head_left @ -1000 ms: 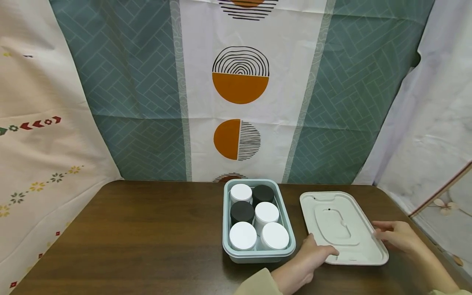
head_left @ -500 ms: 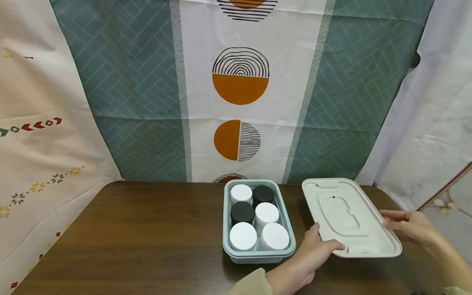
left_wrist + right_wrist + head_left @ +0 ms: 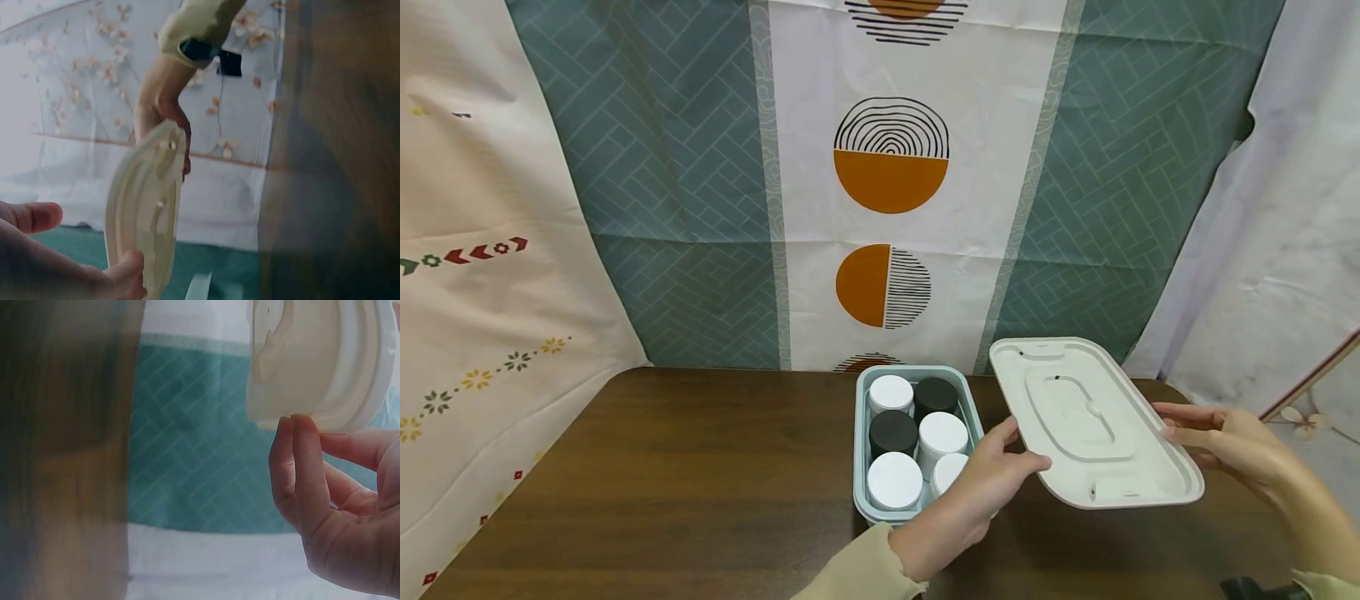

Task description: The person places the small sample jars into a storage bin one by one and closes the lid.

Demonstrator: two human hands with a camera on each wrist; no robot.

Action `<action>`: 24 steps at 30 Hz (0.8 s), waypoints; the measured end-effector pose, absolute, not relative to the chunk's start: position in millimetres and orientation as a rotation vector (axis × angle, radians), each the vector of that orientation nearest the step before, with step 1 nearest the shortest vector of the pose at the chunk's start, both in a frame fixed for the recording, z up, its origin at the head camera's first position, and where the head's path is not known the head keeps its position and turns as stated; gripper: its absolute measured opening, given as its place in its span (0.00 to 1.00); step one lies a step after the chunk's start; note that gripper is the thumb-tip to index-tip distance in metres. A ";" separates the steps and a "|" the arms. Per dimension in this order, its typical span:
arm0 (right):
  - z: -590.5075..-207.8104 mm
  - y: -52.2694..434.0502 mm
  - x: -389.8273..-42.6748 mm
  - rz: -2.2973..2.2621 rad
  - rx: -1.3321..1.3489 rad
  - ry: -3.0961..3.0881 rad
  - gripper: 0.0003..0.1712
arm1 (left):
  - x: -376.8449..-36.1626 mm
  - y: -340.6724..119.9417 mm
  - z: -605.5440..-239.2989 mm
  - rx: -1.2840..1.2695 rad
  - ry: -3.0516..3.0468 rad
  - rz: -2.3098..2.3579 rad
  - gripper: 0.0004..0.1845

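Note:
A pale off-white rectangular lid (image 3: 1075, 417) with rounded corners and a raised inner outline is held above the table, tilted with its far edge higher. My left hand (image 3: 955, 504) pinches its left edge near the front corner, thumb on top. At the opposite long edge, my right hand (image 3: 1232, 442) grips the lid between thumb and fingertips, as the right wrist view also shows with the lid's rim (image 3: 369, 375). Left of the lid stands a light-blue box (image 3: 860, 450) holding several white-capped jars (image 3: 894, 481) and black-capped jars (image 3: 892, 432). My left hand hides the box's front right corner.
The brown wooden table (image 3: 700, 475) stretches left of the box. A patterned cloth (image 3: 700, 317) hangs behind the table's back edge, with a cream cloth (image 3: 512, 333) on the left and a pale floral cloth (image 3: 1285, 250) on the right.
Both hands have raised the lid off the table, first up and slightly right, then left toward the box. The box and its jars have stayed in place.

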State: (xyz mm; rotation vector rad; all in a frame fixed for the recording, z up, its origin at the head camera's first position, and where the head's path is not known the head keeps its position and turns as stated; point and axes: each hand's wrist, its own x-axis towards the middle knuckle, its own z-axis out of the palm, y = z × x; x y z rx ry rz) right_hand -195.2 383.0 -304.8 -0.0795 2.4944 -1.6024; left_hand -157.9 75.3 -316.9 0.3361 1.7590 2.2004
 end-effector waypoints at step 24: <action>-282.5 276.4 -206.7 -1.671 -0.400 2.370 0.37 | -199.1 -34.0 -301.5 0.337 2.112 2.096 0.29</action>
